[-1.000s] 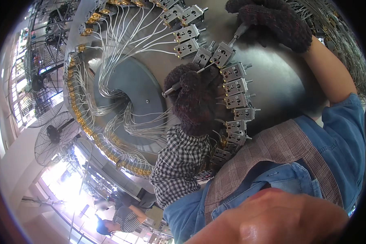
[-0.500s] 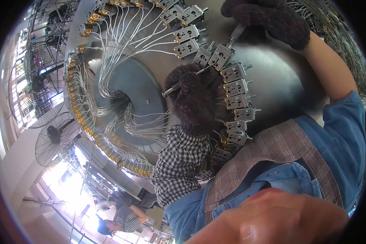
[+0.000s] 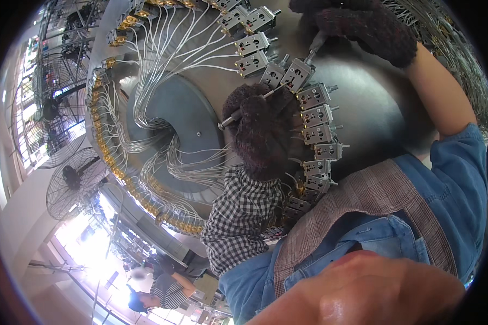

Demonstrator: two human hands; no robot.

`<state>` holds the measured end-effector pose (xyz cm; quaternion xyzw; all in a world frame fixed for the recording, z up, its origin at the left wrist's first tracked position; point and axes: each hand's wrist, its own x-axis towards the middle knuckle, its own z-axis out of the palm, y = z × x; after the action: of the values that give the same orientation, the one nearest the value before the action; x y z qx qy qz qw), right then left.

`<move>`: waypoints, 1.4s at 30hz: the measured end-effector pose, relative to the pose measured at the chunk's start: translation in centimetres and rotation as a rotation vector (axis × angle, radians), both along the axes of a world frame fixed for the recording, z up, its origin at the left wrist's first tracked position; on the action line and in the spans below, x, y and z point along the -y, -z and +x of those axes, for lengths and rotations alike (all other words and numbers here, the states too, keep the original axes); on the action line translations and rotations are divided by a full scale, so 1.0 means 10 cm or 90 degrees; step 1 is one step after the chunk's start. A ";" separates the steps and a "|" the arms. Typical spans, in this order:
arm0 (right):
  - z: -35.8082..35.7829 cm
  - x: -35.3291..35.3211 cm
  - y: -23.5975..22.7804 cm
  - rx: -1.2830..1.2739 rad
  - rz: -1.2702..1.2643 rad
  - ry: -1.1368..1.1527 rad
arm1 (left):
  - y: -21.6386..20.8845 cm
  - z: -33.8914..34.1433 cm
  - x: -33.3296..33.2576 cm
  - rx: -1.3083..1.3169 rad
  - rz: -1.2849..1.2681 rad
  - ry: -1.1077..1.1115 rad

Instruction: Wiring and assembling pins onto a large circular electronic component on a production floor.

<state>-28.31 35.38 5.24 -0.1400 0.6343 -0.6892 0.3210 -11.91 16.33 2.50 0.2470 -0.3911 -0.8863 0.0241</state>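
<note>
My left hand (image 3: 259, 132), in a dark knitted glove and below a checked sleeve, is closed around a slim screwdriver (image 3: 231, 119). The screwdriver's thin tip reaches the face of a boxy metal control unit (image 3: 298, 75), which looks like a thermostat. At upper right my gloved right hand (image 3: 363, 24) is closed on a grey cylindrical tool (image 3: 318, 41). That tool lines up with the shaft on the same unit. The fingertips of both hands are partly hidden by the gloves.
More metal units (image 3: 315, 116) line the rim of a round metal table (image 3: 363, 103). White wires (image 3: 157, 65) run from them into a grey central disc (image 3: 200, 114). Brass-coloured fittings (image 3: 114, 168) follow the left rim. Standing fans (image 3: 70, 176) and another person (image 3: 165, 290) are beyond.
The view has shifted slightly, moving the table and units a little to the right in the picture. Both hands keep their grips at the same unit.
</note>
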 end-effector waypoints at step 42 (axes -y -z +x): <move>0.07 0.01 -0.12 0.144 0.109 0.034 | -0.04 0.00 0.07 0.009 -0.035 0.084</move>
<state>-27.57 35.30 6.43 -0.0167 0.6542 -0.6521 0.3828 -11.96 15.67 2.91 0.2263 -0.4306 -0.8732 -0.0307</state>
